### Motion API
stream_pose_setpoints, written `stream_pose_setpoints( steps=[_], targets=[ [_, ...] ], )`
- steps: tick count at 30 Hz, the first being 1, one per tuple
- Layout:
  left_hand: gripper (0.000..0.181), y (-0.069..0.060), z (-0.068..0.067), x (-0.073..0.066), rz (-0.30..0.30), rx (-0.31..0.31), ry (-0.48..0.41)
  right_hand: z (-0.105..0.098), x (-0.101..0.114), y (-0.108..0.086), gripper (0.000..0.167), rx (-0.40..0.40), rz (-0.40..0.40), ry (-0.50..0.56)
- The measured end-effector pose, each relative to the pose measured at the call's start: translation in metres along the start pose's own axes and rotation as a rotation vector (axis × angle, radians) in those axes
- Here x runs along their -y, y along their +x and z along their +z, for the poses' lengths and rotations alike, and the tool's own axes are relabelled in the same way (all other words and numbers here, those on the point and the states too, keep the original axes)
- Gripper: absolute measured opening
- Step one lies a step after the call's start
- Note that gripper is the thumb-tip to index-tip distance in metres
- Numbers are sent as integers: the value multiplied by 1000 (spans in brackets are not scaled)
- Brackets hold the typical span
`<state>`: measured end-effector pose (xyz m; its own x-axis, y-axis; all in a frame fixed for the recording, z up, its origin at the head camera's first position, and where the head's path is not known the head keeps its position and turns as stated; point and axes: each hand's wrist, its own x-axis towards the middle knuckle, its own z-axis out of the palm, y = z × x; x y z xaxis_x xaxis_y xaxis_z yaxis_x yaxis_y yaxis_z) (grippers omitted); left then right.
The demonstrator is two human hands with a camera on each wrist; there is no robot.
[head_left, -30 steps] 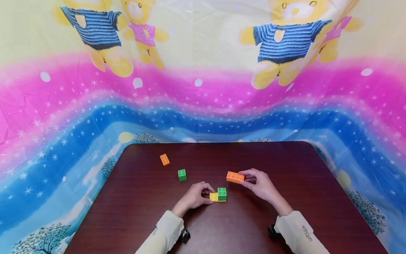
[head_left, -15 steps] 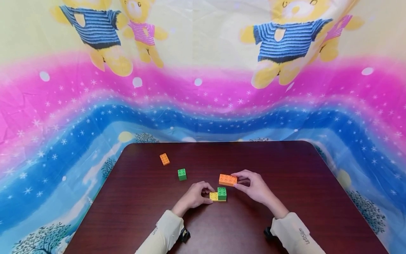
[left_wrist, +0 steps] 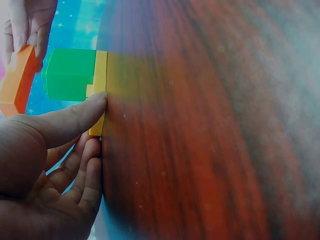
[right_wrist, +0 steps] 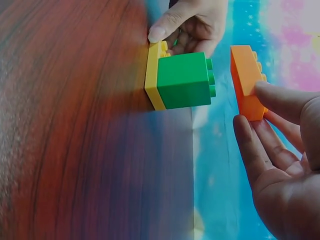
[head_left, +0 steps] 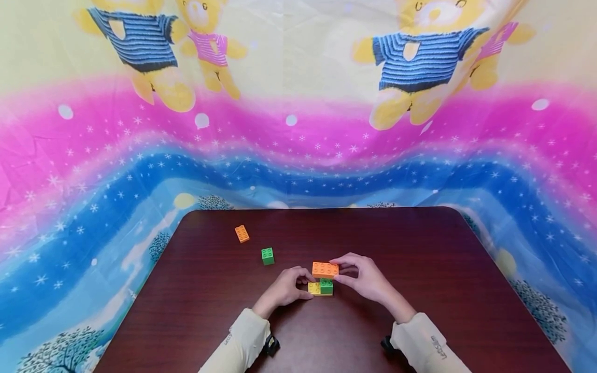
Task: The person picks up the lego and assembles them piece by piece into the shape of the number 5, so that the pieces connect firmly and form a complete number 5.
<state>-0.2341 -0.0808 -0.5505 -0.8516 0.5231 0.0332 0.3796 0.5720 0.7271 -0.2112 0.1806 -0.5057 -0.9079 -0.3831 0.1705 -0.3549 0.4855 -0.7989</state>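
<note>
A flat yellow toy brick (head_left: 314,288) lies on the table, with a taller green brick (right_wrist: 184,80) stacked on its right half. My left hand (head_left: 286,289) pinches the yellow brick's left end between thumb and fingers, as the left wrist view shows up close. Above this stack my right hand (head_left: 366,277) holds an orange eight-stud brick (head_left: 325,269) by its right end, studs up. In the right wrist view a gap shows between the orange brick and the green studs. From the head view, the orange brick covers the rear of the green one.
Further back on the dark wooden table (head_left: 354,336) lie a loose green brick (head_left: 267,256) and a second orange brick (head_left: 242,233), both left of the stack. A printed cloth (head_left: 298,140) with bears hangs behind the table's far edge.
My right hand has carried the orange brick leftward and slightly toward me, from right of the stack to above it. The left hand and the stack have stayed in place.
</note>
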Motion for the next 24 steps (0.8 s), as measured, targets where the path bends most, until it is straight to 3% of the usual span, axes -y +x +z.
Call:
stream_pose_setpoints(
  steps=[12,24],
  targets=[
    [29,1,1,1,4,-5,19,7,-1,2,37,37,-19,6],
    [32,2,2,1,0,-11,-4,11,1,2,40,56,29,-5]
  ],
)
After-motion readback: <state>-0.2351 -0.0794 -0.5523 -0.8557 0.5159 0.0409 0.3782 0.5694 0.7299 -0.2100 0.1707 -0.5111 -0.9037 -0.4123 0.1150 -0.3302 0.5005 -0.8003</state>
